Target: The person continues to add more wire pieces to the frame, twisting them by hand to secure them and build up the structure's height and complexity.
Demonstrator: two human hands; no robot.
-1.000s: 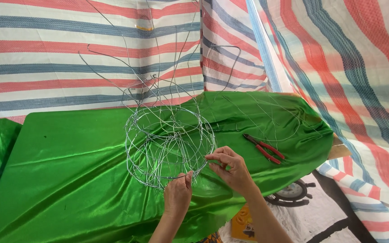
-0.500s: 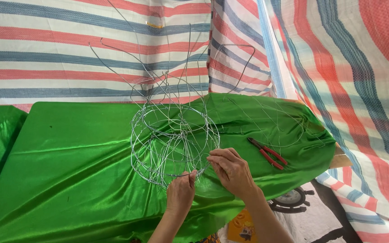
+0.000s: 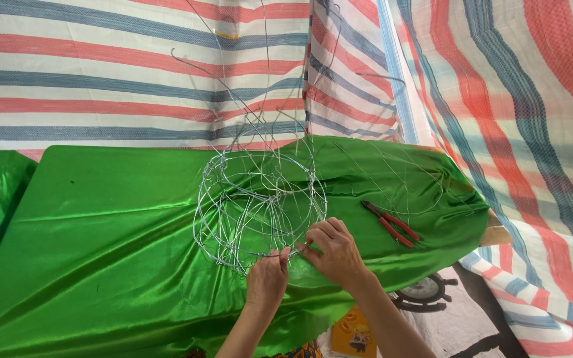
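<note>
Nearest: left hand (image 3: 266, 282) and right hand (image 3: 334, 250) side by side at the near rim of a wire frame (image 3: 260, 209). Both are closed in a pinch on the same strand at the frame's lower edge, fingertips almost touching; right hand's fingers curl over the wire, left grips from below.

The wire frame stands on the bench (image 3: 101, 265), draped in shiny green cloth, about mid-bench and just beyond the hands. It already reads as a rounded, basket-like cage: several hoops crossed by ribs, with many joints wrapped. Judged from this, the body is largely shaped.

What remains, as far as shows: long loose wire ends (image 3: 233, 99) rise untrimmed from the top, and the spot under the hands looks not yet tied off. More thin wire lies on the cloth to the right.

Right of frame, well apart from the hands: red-handled pliers (image 3: 391, 224) lying flat, untouched.

Far: striped tarpaulin (image 3: 101, 66) in red, blue and white behind and to the right.
</note>
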